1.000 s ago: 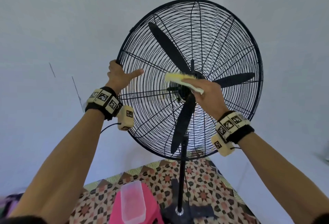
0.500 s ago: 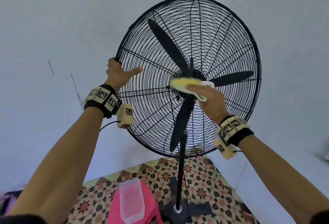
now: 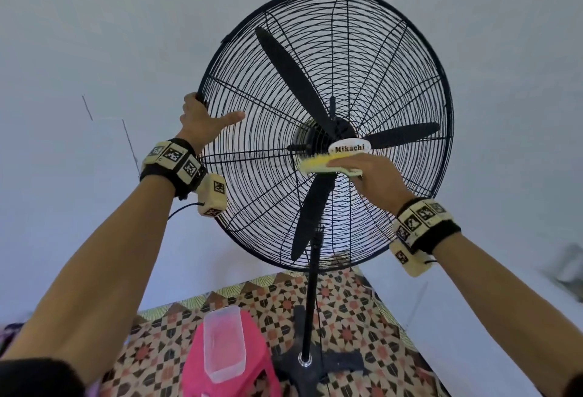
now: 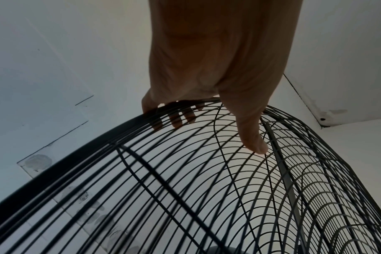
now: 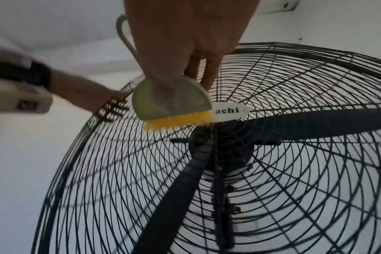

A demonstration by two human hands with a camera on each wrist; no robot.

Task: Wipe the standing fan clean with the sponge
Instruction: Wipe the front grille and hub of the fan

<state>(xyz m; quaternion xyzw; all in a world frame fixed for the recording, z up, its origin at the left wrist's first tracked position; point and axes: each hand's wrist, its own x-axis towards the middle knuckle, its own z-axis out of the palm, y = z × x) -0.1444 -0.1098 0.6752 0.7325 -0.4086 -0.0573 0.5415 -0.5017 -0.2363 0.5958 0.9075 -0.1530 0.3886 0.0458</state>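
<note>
A tall black standing fan (image 3: 378, 81) with a wire cage fills the head view. My left hand (image 3: 202, 119) grips the cage's left rim (image 4: 54, 163): the fingers curl behind it and the thumb (image 4: 252, 137) lies on the front wires. My right hand (image 3: 372, 176) holds a pale scrubbing brush (image 3: 315, 164) with yellow bristles. The bristles press on the grille just below the white oval "Mikachi" badge (image 3: 348, 148) at the hub. In the right wrist view the brush (image 5: 174, 106) covers the badge's left end, and my fingers pinch its back.
A pink stool (image 3: 195, 365) carrying a clear plastic container (image 3: 224, 343) stands on the patterned floor (image 3: 347, 317) left of the fan's pole (image 3: 310, 302) and dark base (image 3: 340, 362). White walls close in behind and to the right.
The brush has slid down off the hub badge, which now shows in full. My left hand has kept its hold on the rim.
</note>
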